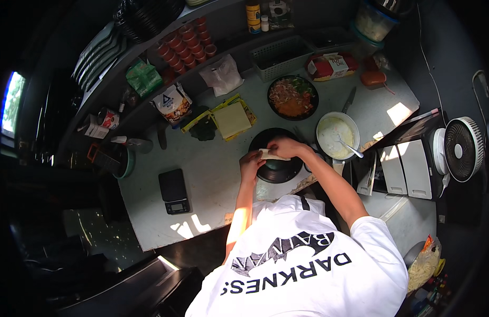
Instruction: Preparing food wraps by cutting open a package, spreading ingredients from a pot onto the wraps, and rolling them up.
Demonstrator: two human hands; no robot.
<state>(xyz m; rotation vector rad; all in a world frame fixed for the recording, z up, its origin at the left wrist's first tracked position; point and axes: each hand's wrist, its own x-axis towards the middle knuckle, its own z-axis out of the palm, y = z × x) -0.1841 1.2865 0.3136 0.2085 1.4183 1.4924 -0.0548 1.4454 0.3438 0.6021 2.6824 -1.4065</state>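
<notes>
Both my hands hold one pale rolled wrapper (277, 156) over a round black plate (279, 174). My left hand (251, 163) pinches its left end, and my right hand (283, 147) grips it from above with curled fingers. What the roll contains is hidden. Behind the plate stands a black bowl (293, 114) of shredded orange, pinkish and green food. To the right, a white saucepan (323, 128) holds a pale creamy mixture and a spoon (349, 146). Square pale wrapper sheets (232, 120) lie on yellow packaging, beside dark green leaves (203, 128).
A black digital scale (173, 191) lies on the grey counter (212, 174) at left. A knife (349, 100) rests behind the saucepan. A grey plastic basket (282, 57) and shelves with red-filled cups (185, 47) line the back. A white fan (462, 150) stands at right.
</notes>
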